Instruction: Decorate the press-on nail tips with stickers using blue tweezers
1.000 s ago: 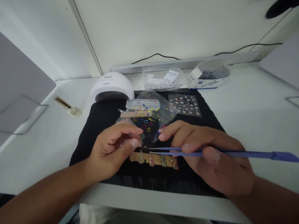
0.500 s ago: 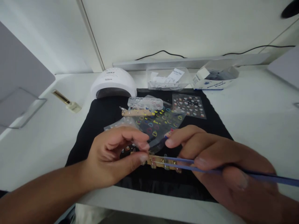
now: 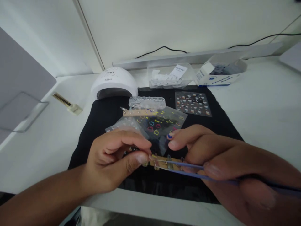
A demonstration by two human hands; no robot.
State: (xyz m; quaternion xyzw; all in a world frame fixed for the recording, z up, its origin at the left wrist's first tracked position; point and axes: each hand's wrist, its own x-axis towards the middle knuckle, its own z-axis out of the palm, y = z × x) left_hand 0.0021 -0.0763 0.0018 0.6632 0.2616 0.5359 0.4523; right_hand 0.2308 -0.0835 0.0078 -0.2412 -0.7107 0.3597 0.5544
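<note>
My right hand (image 3: pixel 225 160) holds blue-purple tweezers (image 3: pixel 192 171), their tips pointing left and slightly apart. Those tips are over a tan strip (image 3: pixel 164 159) bearing several clear, glittery nail tips (image 3: pixel 169 161). At the strip's left end, the thumb and forefinger of my left hand (image 3: pixel 117 160) come together in a pinch; whatever lies between them is too small to make out. A small blue heart (image 3: pixel 170 136) shows on my right forefinger's nail. Just beyond my hands lies a clear sticker sheet (image 3: pixel 162 124) with colourful ghosts, partly over other sheets.
A black mat (image 3: pixel 94 125) covers the table's middle. Behind are a white nail lamp (image 3: pixel 115 78), a clear tub of packets (image 3: pixel 169 84) and an alcohol pad box (image 3: pixel 216 78). Another sticker sheet (image 3: pixel 193 104), a clear case (image 3: pixel 147 102), a second strip (image 3: pixel 136 112) and a polish bottle (image 3: pixel 74 109) lie around.
My view has shifted slightly. The tweezers have moved a little to the right and down, with my right hand. My left hand keeps its pinch near the strip's left end.
</note>
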